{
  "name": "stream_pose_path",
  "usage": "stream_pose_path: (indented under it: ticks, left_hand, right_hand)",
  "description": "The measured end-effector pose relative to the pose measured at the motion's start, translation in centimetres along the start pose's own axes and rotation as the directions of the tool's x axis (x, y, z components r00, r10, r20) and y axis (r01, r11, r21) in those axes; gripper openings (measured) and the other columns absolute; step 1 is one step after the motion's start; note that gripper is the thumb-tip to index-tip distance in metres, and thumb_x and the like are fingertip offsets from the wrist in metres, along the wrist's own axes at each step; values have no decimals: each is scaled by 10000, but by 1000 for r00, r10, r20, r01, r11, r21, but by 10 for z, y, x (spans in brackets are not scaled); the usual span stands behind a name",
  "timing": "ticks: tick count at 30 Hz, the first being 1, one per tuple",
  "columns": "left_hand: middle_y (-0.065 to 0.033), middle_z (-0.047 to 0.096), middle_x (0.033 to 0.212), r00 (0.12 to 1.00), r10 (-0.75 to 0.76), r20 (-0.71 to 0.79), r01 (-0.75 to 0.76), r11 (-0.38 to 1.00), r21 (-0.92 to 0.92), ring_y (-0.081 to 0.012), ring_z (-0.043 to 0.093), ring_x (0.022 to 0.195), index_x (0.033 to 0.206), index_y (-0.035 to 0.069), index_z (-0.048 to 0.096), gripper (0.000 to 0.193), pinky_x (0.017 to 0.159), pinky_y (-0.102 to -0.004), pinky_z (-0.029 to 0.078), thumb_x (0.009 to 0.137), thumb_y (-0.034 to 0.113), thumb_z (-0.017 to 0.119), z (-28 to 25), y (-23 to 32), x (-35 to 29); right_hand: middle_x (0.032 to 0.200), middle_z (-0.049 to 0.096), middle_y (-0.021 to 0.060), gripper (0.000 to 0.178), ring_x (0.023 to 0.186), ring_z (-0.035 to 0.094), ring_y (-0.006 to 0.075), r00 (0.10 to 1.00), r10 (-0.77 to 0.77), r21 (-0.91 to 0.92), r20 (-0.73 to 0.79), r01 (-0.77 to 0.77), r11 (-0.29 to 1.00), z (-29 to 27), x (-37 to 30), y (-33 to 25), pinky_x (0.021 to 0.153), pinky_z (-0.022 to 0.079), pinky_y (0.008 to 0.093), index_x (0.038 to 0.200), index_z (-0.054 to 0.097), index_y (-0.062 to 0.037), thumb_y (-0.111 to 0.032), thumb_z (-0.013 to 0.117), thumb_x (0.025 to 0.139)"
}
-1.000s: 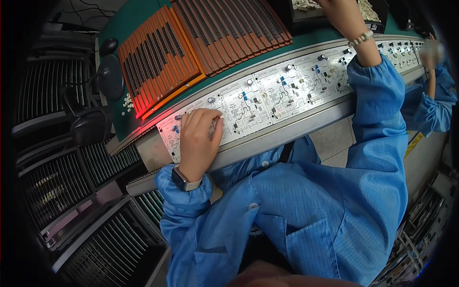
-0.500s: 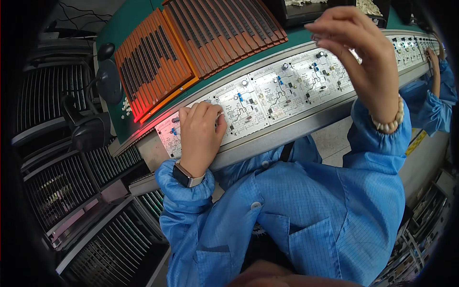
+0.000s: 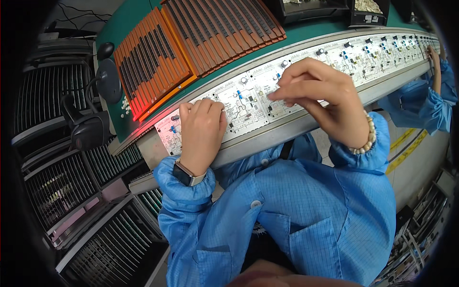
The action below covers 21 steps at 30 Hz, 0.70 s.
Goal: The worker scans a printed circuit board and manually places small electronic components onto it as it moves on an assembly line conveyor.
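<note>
My left hand (image 3: 203, 134) rests on the white circuit board (image 3: 165, 136) at the left end of a long metal rail. Its fingers are curled and close together, and what lies under the fingertips is hidden. Over the neighbouring board (image 3: 264, 111) hovers my right hand (image 3: 330, 98), thumb and fingers drawn into a pinch. Anything between those fingertips is too small to name. Blue and black components and a round capacitor (image 3: 244, 80) stand on the board (image 3: 241, 112) between my hands.
Orange trays (image 3: 158, 67) with rows of black parts stand behind the rail (image 3: 258, 137). Black bins (image 3: 368, 13) with pale small parts sit at the back right. Slotted black racks (image 3: 52, 95) fill the left side. Another person's hand (image 3: 434, 57) works at the rail's far right.
My right hand has come down and to the left, from the bins' side to above the boards. The left hand has stayed on the leftmost board, its fingers shifting slightly.
</note>
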<state>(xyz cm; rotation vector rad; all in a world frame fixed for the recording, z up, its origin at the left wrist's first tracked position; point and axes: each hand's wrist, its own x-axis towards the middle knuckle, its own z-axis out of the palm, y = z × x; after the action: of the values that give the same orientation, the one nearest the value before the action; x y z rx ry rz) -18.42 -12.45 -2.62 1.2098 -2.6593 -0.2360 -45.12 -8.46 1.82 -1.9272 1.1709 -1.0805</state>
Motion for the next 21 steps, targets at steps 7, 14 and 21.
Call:
stream_pose_path:
  ticks: [7,14,21]
  left_hand:
    - [-86,631,927,993,-119,-14,115,979,-167,-242,587,864,1084,50,643,265,844,-373,380,830,88,710,-8,-11,-17]
    - [-114,660,908,795,-564,-222,493,815,-305,-195,623,818,1041,0,657,146,760,-324,494,928,85,621,-39,-88,-71]
    - [-64,670,864,676,-660,-328,572,750,-331,-112,605,744,1070,8,656,159,710,-268,486,962,119,622,-20,-230,-129]
  right_hand:
    - [1120,618,118,327,1005,665,228,985,163,204,64,-172,964,32,-5,10,844,583,316,1120,718,-15,138,617,849]
    - [1132,624,130,324,1027,666,236,977,176,283,119,-204,937,37,-7,15,887,572,315,1106,721,-6,148,595,850]
    - [1123,638,132,341,1043,663,240,980,82,323,183,-139,936,58,-2,12,896,562,323,1068,747,-17,166,580,833]
